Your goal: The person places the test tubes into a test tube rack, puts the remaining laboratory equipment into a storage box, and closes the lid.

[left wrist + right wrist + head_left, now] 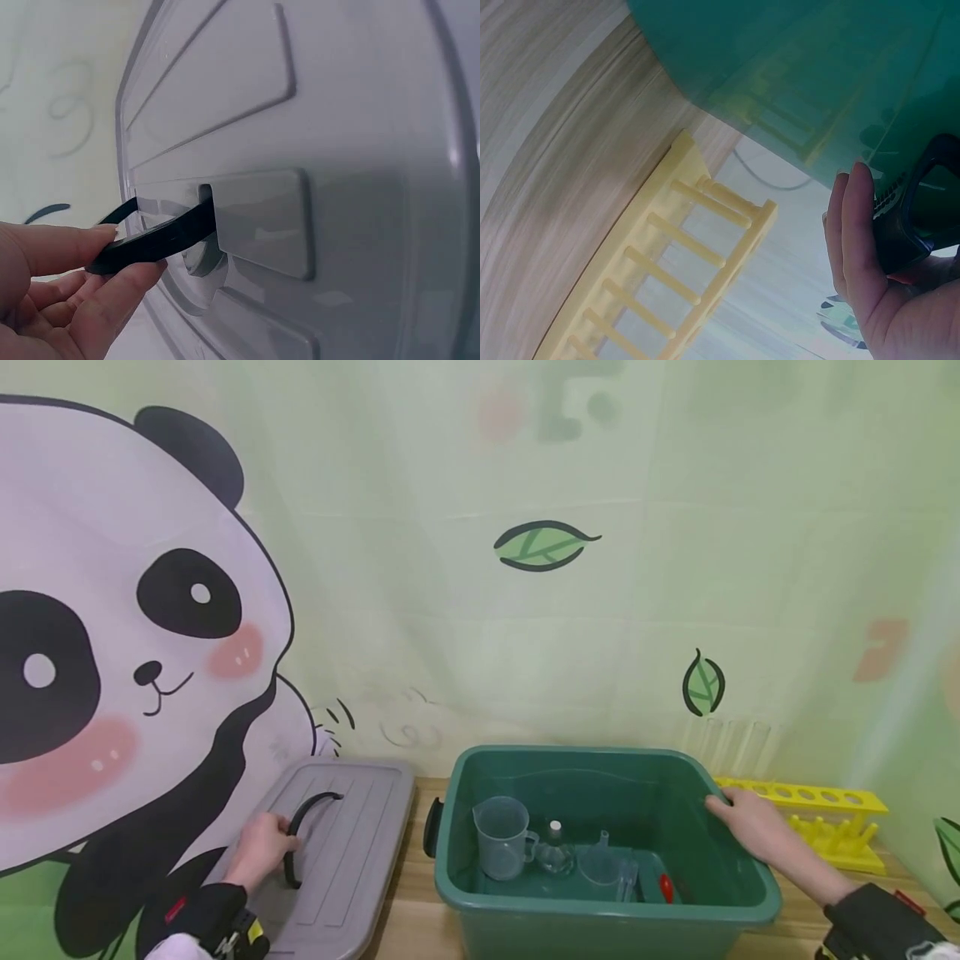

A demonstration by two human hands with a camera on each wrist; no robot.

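Observation:
A grey lid [341, 852] leans against the panda wall at the left of the wooden table. My left hand [261, 850] pinches its black handle [302, 831]; in the left wrist view my thumb and fingers [82, 259] close on the black handle [161, 236] of the grey lid [337, 150]. A green bin [600, 906] stands open in the middle. My right hand [750, 827] rests on its right rim, fingers over the edge. In the right wrist view my right hand [870, 262] lies against the green bin [802, 67] by its black side clip [922, 202].
Inside the bin are a clear measuring cup [501, 837], a small flask [555, 852], a clear funnel [600, 860] and a red-tipped item [666, 887]. A yellow test-tube rack [825, 818] stands right of the bin, with clear tubes [731, 745] behind. The wall is close behind.

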